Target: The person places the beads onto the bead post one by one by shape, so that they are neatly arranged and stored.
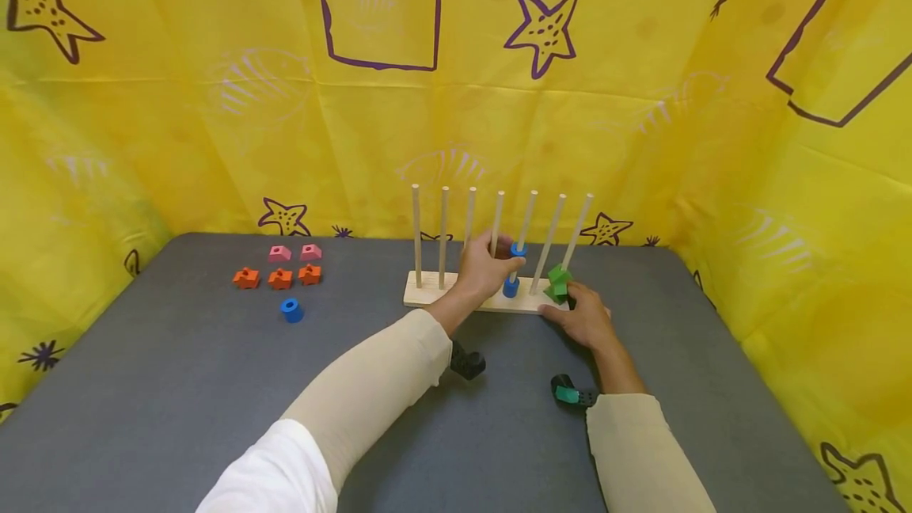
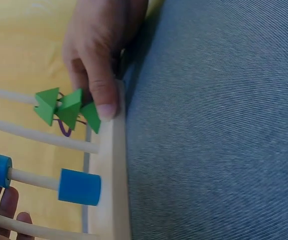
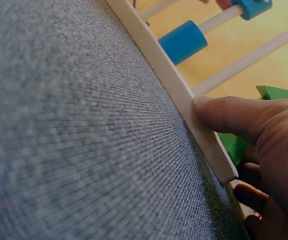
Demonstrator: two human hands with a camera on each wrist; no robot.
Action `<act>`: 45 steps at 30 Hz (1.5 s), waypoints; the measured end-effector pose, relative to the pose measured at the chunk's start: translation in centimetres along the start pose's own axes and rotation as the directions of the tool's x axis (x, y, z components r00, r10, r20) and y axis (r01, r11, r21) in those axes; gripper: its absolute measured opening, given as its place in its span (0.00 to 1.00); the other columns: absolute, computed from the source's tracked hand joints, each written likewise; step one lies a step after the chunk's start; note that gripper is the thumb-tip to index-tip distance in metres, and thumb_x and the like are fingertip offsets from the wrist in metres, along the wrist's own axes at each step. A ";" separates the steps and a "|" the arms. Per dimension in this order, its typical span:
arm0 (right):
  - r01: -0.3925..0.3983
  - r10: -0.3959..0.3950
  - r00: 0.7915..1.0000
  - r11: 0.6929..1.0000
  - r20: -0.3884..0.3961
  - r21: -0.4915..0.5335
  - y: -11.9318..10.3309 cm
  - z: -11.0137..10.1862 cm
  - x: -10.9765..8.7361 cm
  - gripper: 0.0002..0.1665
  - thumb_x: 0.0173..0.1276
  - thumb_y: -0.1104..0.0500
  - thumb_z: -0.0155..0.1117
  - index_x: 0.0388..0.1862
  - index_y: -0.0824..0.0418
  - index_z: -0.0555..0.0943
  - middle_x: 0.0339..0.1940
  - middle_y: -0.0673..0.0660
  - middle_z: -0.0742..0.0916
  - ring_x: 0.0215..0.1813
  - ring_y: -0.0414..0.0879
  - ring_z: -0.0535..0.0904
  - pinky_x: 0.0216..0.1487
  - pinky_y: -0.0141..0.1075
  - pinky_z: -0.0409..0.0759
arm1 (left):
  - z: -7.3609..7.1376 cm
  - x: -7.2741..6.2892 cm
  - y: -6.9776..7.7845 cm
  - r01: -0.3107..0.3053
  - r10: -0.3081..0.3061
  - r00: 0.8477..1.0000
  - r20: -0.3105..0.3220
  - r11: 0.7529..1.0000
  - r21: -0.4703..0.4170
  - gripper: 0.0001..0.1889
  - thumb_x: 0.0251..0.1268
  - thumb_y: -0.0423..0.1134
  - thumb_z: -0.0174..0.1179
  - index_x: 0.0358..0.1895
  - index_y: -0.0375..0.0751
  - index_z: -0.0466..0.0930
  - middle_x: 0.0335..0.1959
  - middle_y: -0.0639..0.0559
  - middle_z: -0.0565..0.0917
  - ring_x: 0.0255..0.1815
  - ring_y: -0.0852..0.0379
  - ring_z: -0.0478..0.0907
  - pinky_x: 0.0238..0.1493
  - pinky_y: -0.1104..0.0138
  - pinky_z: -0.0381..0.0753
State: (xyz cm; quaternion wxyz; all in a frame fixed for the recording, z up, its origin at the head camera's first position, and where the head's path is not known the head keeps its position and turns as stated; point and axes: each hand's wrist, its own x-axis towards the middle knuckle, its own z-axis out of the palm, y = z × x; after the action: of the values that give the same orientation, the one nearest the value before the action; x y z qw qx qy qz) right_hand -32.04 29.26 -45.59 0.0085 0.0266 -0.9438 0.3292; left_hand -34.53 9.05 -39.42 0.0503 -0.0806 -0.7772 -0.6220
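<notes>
A wooden peg stand (image 1: 420,291), its pale base bearing a row of several upright rods, stands at the back of the table. My left hand (image 1: 484,267) pinches a blue cylinder bead (image 1: 518,249) threaded partway down the third rod from the right. Below it, another blue cylinder bead (image 2: 80,187) sits on the base around the same rod. Green triangular beads (image 2: 70,107) are stacked on the rightmost rod. With its thumb on the front edge, my right hand (image 3: 278,135) grips the right end of the base, partly hiding the green beads in the right wrist view.
On the left of the grey table (image 1: 178,378) lie two pink beads (image 1: 279,253), three orange beads (image 1: 281,279) and a loose blue cylinder bead (image 1: 292,310). A yellow patterned cloth (image 1: 370,157) hangs behind and beside the table.
</notes>
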 end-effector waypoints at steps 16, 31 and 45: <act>0.010 -0.010 1.000 1.000 -0.010 0.012 -0.3 -0.3 -0.2 0.37 0.64 0.48 0.67 0.62 0.73 0.73 0.68 0.72 0.69 0.68 0.68 0.60 0.62 0.66 0.50 | 0.0 -0.7 -2.3 0.025 -0.025 1.000 0.004 0.999 0.047 0.14 0.57 0.34 0.70 0.46 0.39 0.79 0.38 0.54 0.81 0.41 0.57 0.80 0.44 0.64 0.79; -0.017 0.017 1.000 1.000 0.013 0.003 0.0 -0.1 0.1 0.41 0.65 0.45 0.66 0.65 0.73 0.70 0.69 0.71 0.66 0.70 0.68 0.57 0.64 0.65 0.47 | -1.1 -2.1 -2.4 -0.023 0.021 1.000 0.024 0.994 0.104 0.19 0.58 0.30 0.67 0.54 0.38 0.79 0.49 0.45 0.83 0.50 0.48 0.79 0.52 0.57 0.76; 0.009 -0.009 1.000 1.000 0.003 0.007 -0.2 -0.2 -0.2 0.39 0.64 0.47 0.66 0.64 0.73 0.71 0.69 0.72 0.68 0.69 0.69 0.59 0.62 0.66 0.49 | -4.5 -5.3 -2.1 -0.010 0.010 1.000 0.020 1.000 -0.007 0.23 0.57 0.27 0.66 0.58 0.33 0.76 0.52 0.39 0.81 0.51 0.44 0.79 0.46 0.61 0.80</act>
State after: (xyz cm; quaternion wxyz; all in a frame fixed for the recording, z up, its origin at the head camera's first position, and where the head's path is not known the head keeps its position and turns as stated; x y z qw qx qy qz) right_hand -31.85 29.18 -45.33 0.0085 0.0314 -0.9426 0.3324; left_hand -29.80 3.91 -41.40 0.0454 -0.0909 -0.7752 -0.6235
